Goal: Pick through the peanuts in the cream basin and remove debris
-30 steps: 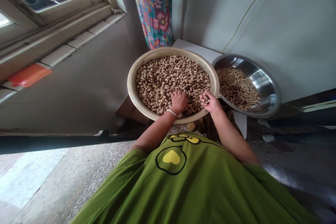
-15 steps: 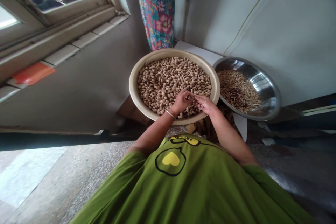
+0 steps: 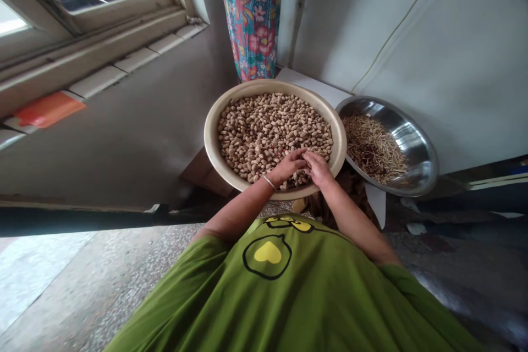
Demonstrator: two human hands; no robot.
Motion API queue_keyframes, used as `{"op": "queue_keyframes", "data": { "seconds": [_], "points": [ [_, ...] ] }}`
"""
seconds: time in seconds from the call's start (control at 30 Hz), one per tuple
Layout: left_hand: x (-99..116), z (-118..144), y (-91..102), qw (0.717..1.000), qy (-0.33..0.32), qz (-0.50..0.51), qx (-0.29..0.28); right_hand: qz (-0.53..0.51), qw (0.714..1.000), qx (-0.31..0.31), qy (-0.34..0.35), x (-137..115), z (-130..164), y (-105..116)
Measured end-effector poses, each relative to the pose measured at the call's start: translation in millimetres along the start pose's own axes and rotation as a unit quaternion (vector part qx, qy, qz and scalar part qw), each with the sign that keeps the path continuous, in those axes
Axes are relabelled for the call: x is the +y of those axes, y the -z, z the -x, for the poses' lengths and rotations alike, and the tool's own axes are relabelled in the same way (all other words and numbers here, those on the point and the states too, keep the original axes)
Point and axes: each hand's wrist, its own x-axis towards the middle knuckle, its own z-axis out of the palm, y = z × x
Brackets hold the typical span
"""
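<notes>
Fingers (image 3: pixel 312 159) of left hand (image 3: pixel 289 167) and right hand (image 3: pixel 320 173) were bent toward one another, tips meeting; whether they gripped anything could not be told. Pale band (image 3: pixel 269 181) circled left wrist. Hands were over near right part of beige basin (image 3: pixel 210 140); unshelled peanuts (image 3: pixel 268 126) filled it, spreading beneath and beyond them. Just beside basin, at right: stainless-steel bowl (image 3: pixel 421 148), partly filled with slender dry pieces (image 3: pixel 373 146). Behind: white tabletop (image 3: pixel 317 86), floral-print cloth (image 3: pixel 258 22), pale wall (image 3: pixel 466 66).
</notes>
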Motion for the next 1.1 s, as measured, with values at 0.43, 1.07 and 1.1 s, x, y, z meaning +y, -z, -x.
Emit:
{"op": "queue_keyframes", "data": {
  "seconds": [0.43,1.07,1.1],
  "points": [
    [14,1,-6.9,0.986,0.025,0.159,0.051,-0.030,0.997,0.070,-0.001,-12,-2,-20],
    [18,5,-6.7,0.989,-0.030,0.137,0.042,-0.090,0.994,0.067,-0.005,-15,-9,-18],
    [19,5,-7.2,0.990,-0.029,0.131,0.046,-0.095,0.993,0.063,-0.003,-16,-9,-17]
  ]
}}
